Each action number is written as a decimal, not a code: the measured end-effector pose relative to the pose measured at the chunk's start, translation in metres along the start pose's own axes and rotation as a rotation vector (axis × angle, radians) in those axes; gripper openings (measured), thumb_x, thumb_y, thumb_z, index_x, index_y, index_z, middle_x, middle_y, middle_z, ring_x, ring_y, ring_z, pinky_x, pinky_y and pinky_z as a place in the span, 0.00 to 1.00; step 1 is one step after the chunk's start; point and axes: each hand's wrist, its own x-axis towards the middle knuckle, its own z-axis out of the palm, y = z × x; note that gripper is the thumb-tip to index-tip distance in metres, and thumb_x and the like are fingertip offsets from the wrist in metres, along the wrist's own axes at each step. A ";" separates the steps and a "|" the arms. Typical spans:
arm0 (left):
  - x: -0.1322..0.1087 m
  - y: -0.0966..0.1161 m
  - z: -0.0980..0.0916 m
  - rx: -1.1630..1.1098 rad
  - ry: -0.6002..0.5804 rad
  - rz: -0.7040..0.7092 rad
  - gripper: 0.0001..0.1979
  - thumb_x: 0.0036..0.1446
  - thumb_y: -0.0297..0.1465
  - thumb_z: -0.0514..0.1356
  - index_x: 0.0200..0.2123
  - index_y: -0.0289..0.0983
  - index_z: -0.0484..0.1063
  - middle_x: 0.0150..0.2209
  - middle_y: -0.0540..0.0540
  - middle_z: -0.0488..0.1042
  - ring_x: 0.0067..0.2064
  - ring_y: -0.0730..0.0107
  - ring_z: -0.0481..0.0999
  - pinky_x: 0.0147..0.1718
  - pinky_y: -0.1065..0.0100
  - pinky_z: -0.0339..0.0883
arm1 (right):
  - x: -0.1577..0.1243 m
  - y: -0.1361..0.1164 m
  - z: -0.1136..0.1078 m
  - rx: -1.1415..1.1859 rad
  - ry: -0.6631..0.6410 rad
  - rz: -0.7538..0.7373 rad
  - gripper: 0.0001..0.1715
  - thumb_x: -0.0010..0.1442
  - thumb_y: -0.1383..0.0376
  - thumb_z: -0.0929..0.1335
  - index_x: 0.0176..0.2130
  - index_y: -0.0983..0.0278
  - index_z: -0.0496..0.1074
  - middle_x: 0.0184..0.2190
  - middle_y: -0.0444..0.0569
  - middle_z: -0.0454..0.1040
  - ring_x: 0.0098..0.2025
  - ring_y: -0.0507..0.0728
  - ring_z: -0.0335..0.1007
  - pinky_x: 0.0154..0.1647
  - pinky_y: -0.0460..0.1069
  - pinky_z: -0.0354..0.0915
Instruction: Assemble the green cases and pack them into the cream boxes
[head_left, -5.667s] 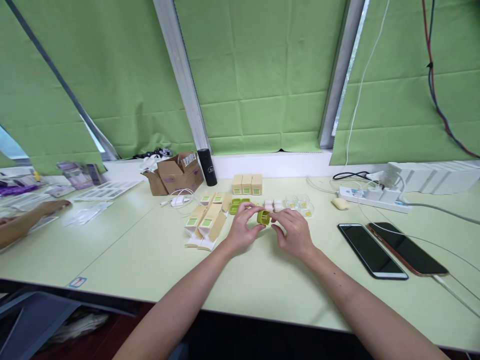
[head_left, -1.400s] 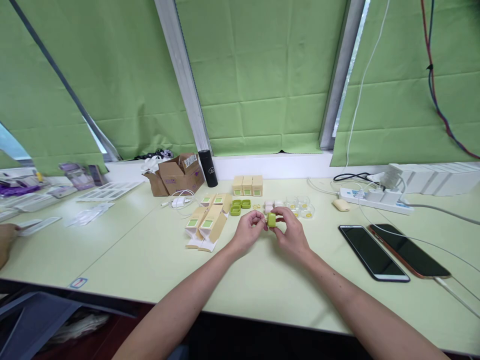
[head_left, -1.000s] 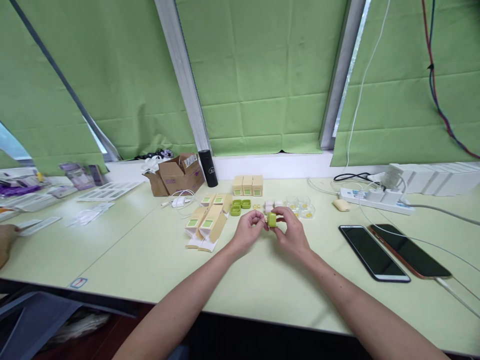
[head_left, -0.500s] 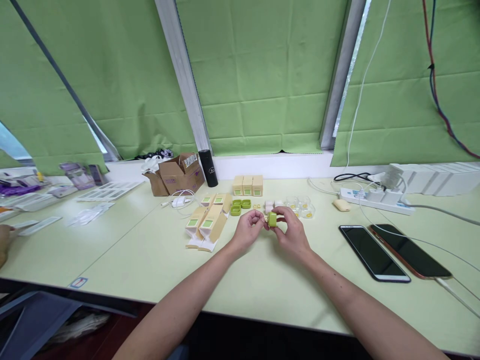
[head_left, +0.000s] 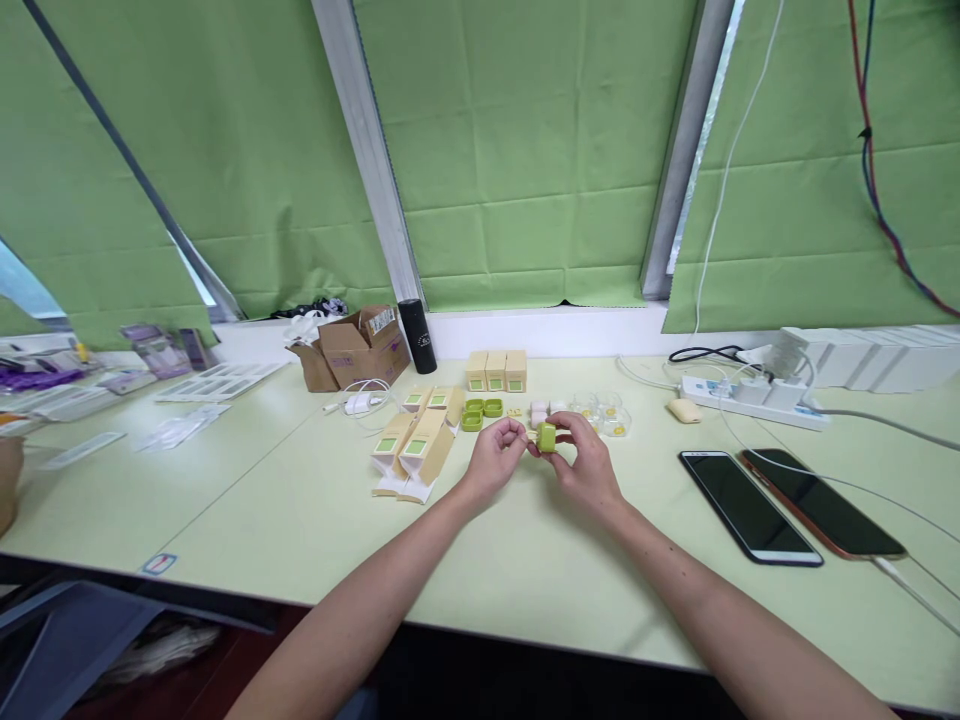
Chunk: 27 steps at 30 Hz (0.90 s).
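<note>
Between thumb and fingers, my right hand (head_left: 583, 462) grips a small green plastic case (head_left: 547, 437) above the table. My left hand (head_left: 495, 456) is closed in a pinch at the case's left side, on a small pale yellow piece (head_left: 532, 436) whose kind I cannot make out. Just beyond the hands lie several open green cases (head_left: 472, 416), small yellow pieces (head_left: 514, 412), pale pink and white blocks (head_left: 538, 411) and clear round cups with yellow bits (head_left: 615, 420). Several cream cartons with green windows (head_left: 425, 446) lie left of my left hand.
Three cream boxes (head_left: 496, 371) stand at the back, near a black flask (head_left: 417, 337) and an open cardboard box (head_left: 364, 350). Two phones (head_left: 750, 508) lie to the right, with a power strip (head_left: 757, 400) and cables behind them. Another person's hand (head_left: 9, 483) shows at the far left.
My hands stay nearly in place; the green case turns slightly and the pale piece beside it shows more. At the far left, the other person's hand has shifted and one white strip is gone.
</note>
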 end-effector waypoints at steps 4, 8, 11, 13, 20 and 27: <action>0.000 0.003 -0.002 -0.018 -0.016 -0.008 0.14 0.57 0.41 0.67 0.33 0.37 0.69 0.28 0.47 0.79 0.34 0.65 0.81 0.40 0.66 0.70 | 0.000 -0.001 0.000 0.002 0.005 -0.001 0.24 0.59 0.72 0.67 0.54 0.57 0.68 0.51 0.53 0.72 0.49 0.61 0.73 0.47 0.60 0.79; 0.003 0.002 -0.009 0.048 0.043 0.015 0.14 0.59 0.41 0.65 0.37 0.37 0.71 0.29 0.46 0.80 0.35 0.65 0.80 0.39 0.67 0.67 | 0.001 0.000 -0.001 -0.008 0.006 0.000 0.25 0.60 0.71 0.67 0.55 0.57 0.67 0.51 0.53 0.71 0.50 0.61 0.73 0.48 0.61 0.79; 0.005 -0.001 -0.014 0.119 0.111 0.016 0.13 0.60 0.39 0.63 0.42 0.36 0.72 0.29 0.46 0.80 0.34 0.67 0.78 0.38 0.67 0.65 | 0.001 0.000 -0.002 -0.001 0.002 -0.005 0.25 0.61 0.71 0.67 0.57 0.56 0.67 0.53 0.54 0.69 0.53 0.62 0.71 0.51 0.62 0.79; 0.005 -0.003 -0.016 0.157 0.121 0.038 0.12 0.62 0.37 0.61 0.45 0.36 0.72 0.32 0.45 0.81 0.35 0.67 0.78 0.39 0.66 0.65 | 0.001 0.000 -0.003 0.003 -0.006 -0.010 0.26 0.61 0.71 0.67 0.58 0.55 0.67 0.54 0.54 0.67 0.55 0.62 0.70 0.53 0.62 0.78; -0.002 0.002 -0.018 0.428 0.036 0.345 0.20 0.60 0.30 0.63 0.56 0.39 0.72 0.50 0.39 0.78 0.57 0.55 0.72 0.52 0.56 0.67 | -0.001 0.000 -0.004 -0.126 -0.039 -0.096 0.33 0.63 0.72 0.66 0.64 0.53 0.65 0.55 0.55 0.65 0.58 0.65 0.68 0.57 0.66 0.75; -0.006 0.007 -0.017 0.593 -0.036 0.488 0.25 0.59 0.32 0.68 0.60 0.42 0.71 0.59 0.40 0.73 0.64 0.50 0.61 0.64 0.46 0.60 | 0.001 0.000 -0.005 -0.164 -0.066 -0.204 0.27 0.66 0.71 0.65 0.61 0.57 0.63 0.55 0.58 0.72 0.56 0.66 0.72 0.50 0.63 0.77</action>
